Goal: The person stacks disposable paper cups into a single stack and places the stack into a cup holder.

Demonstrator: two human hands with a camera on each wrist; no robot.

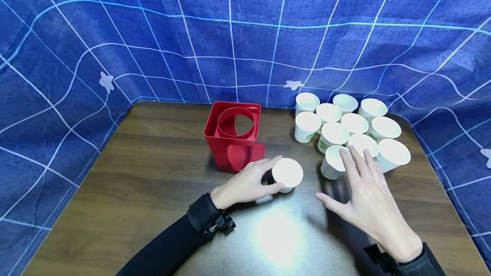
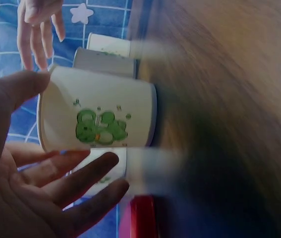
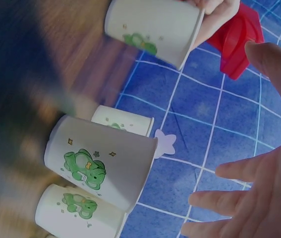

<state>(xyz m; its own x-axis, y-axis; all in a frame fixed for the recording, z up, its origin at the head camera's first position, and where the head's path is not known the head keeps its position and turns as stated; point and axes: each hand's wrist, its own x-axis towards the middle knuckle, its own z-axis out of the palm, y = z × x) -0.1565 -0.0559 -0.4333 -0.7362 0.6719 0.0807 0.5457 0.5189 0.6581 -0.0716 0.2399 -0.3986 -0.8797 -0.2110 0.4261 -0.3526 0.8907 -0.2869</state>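
A white paper cup (image 1: 287, 173) stands upright in front of the red piece, and my left hand (image 1: 249, 182) holds it by the side between thumb and fingers. In the left wrist view this paper cup (image 2: 98, 106) shows a green bear print, with the thumb at its rim. My right hand (image 1: 370, 201) is spread with straight fingers, at the near side of a group of paper cups. Its fingertips overlap the front-left cup (image 1: 333, 166) in the head view. In the right wrist view a gap shows between these fingers (image 3: 224, 203) and the nearest cup (image 3: 100, 163).
A red square holder (image 1: 220, 152) with a round ring on top and a curved chute in front stands left of the held cup. Several more white cups (image 1: 354, 123) stand in rows at the back right of the wooden table (image 1: 153, 169). A blue patterned cloth (image 1: 245, 37) hangs behind.
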